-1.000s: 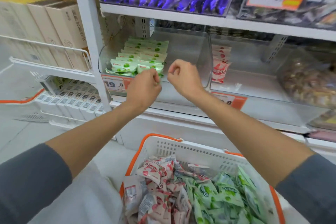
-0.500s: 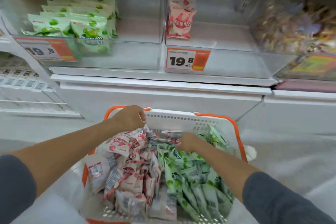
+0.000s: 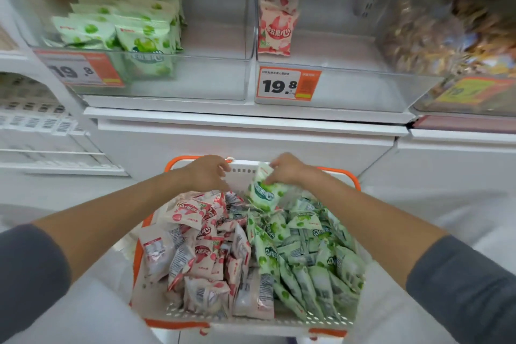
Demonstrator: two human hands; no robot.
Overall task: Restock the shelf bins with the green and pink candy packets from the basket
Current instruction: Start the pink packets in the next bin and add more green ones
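A white basket with an orange rim (image 3: 339, 172) sits in front of me, with pink packets (image 3: 201, 254) piled on its left side and green packets (image 3: 310, 257) on its right. My right hand (image 3: 287, 169) pinches one green packet (image 3: 264, 193) by its top and holds it just above the pile at the basket's far edge. My left hand (image 3: 208, 172) hovers with curled fingers over the far end of the pink pile; whether it grips anything is hidden. On the shelf above, the left clear bin (image 3: 195, 78) holds rows of green packets (image 3: 125, 25). The middle bin (image 3: 349, 86) holds a short row of pink packets (image 3: 276, 22).
Orange price tags reading 19.8 hang on the left bin (image 3: 81, 70) and the middle bin (image 3: 287, 84). A third bin (image 3: 446, 36) at the right is full of brown wrapped sweets. White cabinet fronts (image 3: 245, 145) run below the shelf. A wire rack (image 3: 42, 131) is at the left.
Both hands dropped from the green bin to the basket as my view tilted down. In the last half second my right hand lifted one green packet out of the pile.
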